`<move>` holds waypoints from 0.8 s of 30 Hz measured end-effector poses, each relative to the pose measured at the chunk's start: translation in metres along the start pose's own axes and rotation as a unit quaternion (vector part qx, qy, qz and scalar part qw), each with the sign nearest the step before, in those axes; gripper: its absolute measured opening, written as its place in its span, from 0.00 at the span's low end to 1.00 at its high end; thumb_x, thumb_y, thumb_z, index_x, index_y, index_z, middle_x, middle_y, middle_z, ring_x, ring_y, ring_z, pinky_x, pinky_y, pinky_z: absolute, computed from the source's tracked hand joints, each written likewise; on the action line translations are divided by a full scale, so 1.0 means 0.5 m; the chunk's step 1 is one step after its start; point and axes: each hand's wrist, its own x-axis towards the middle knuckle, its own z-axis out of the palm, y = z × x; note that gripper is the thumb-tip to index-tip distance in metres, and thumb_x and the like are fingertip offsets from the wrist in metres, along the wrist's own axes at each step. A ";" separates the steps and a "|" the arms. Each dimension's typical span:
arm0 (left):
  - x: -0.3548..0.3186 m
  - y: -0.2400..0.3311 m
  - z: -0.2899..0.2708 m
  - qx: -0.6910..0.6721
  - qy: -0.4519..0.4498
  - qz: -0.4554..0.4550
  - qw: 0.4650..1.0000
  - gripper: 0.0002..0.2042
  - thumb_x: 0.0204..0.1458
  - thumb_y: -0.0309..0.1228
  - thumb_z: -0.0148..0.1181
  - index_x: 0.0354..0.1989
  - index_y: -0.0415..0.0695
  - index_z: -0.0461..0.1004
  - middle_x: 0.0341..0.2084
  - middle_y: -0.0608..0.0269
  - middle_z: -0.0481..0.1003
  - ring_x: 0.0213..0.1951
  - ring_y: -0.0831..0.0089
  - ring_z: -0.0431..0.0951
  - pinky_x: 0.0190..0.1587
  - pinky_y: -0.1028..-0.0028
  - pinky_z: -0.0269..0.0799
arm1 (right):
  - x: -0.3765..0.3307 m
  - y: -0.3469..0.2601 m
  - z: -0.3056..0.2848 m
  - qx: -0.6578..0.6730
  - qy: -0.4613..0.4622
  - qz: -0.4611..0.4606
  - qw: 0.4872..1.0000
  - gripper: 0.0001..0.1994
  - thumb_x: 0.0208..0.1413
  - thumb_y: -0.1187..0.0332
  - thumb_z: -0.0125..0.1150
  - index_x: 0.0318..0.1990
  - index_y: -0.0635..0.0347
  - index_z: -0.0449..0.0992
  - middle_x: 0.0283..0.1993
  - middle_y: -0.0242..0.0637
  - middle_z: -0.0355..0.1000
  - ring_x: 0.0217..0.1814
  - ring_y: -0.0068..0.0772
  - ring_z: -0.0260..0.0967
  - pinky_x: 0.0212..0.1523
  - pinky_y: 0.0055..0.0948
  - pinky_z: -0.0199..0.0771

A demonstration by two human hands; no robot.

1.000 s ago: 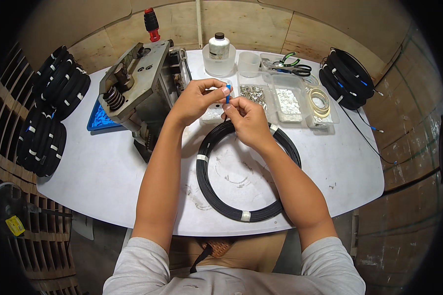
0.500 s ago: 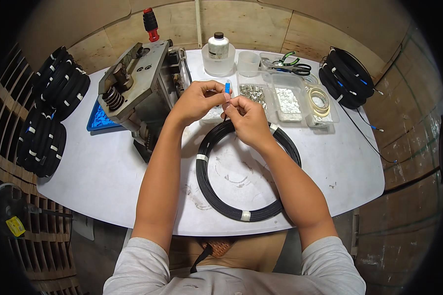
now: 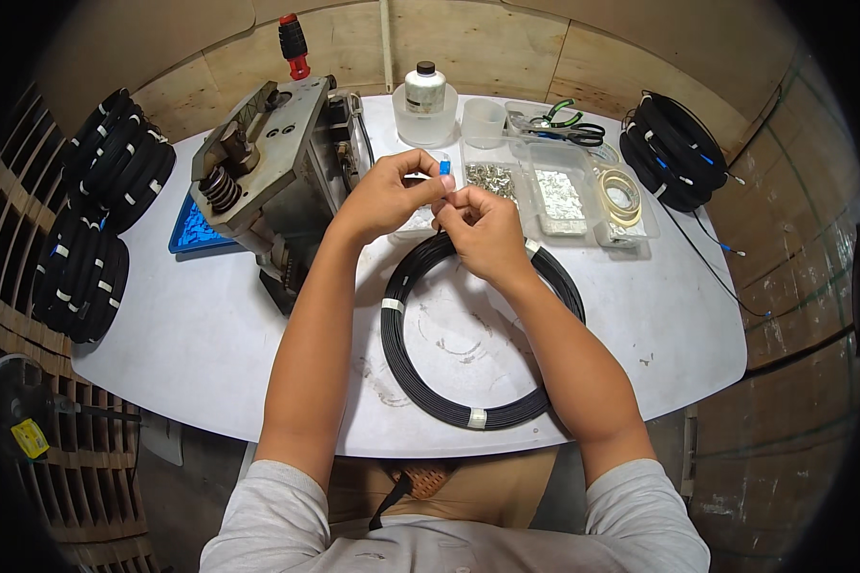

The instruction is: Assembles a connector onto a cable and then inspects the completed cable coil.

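Note:
Between the thumb and fingers of my left hand (image 3: 388, 199) is a small blue cable connector (image 3: 445, 167) with a pale tip, pointing away from me. My right hand (image 3: 487, 227) pinches just below it, its fingertips touching those of the left; the cable end there is mostly hidden by the fingers. Beneath both hands a coil of black cable (image 3: 413, 375), bound with white tape bands, lies flat on the white table (image 3: 659, 334).
A metal press (image 3: 296, 172) stands left of my arms, beside a blue tray (image 3: 199, 239) of small blue parts. Behind my hands are clear boxes of metal parts (image 3: 492, 180) and white pieces (image 3: 559, 199), a bottle (image 3: 424, 91) and pliers (image 3: 573, 132). Cable coils (image 3: 674, 158) sit at both sides.
Both hands have shifted very slightly. The left fingers now cover more of the blue connector, so less of it shows above them.

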 end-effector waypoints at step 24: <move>-0.002 0.021 0.020 -0.036 0.041 0.000 0.998 0.10 0.53 0.31 0.67 0.36 0.38 0.75 0.30 0.66 0.76 0.31 0.81 0.74 0.34 0.77 0.72 | 0.002 0.002 0.002 -0.014 0.027 -0.011 0.999 0.07 0.53 0.71 0.66 0.27 0.65 0.77 0.21 0.30 0.73 0.24 0.14 0.64 0.27 0.22 0.68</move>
